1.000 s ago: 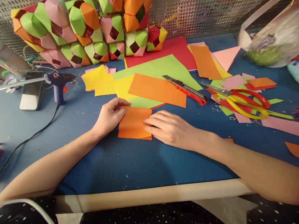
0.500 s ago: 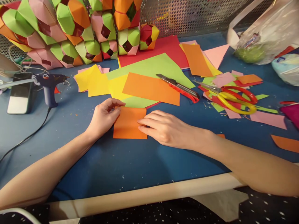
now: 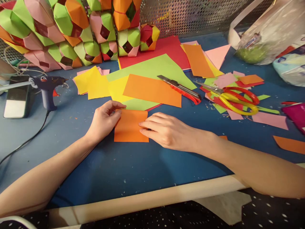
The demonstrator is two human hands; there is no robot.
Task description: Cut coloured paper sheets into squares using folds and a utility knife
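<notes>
A piece of orange paper (image 3: 130,128) lies in front of me on the blue table, its far edge curved over like a fold. My left hand (image 3: 106,117) pinches its far left corner between thumb and fingers. At the paper's right edge, my right hand (image 3: 163,130) grips it with the thumb and fingertips close together. Just beyond are a longer orange strip (image 3: 150,90), yellow paper (image 3: 98,84) and a large green sheet (image 3: 152,68). A red utility knife (image 3: 179,89) with its blade out rests across the strip and the green sheet.
Scissors (image 3: 238,100) with red and yellow handles lie on paper scraps to the right. A glue gun (image 3: 47,92) and a phone (image 3: 15,101) are at left. Folded-paper modules (image 3: 89,52) are stacked against the mesh panel (image 3: 190,19). A plastic bag (image 3: 281,35) sits back right.
The whole view has shifted slightly, so things appear a little further left. Both hands keep the same hold on the orange paper.
</notes>
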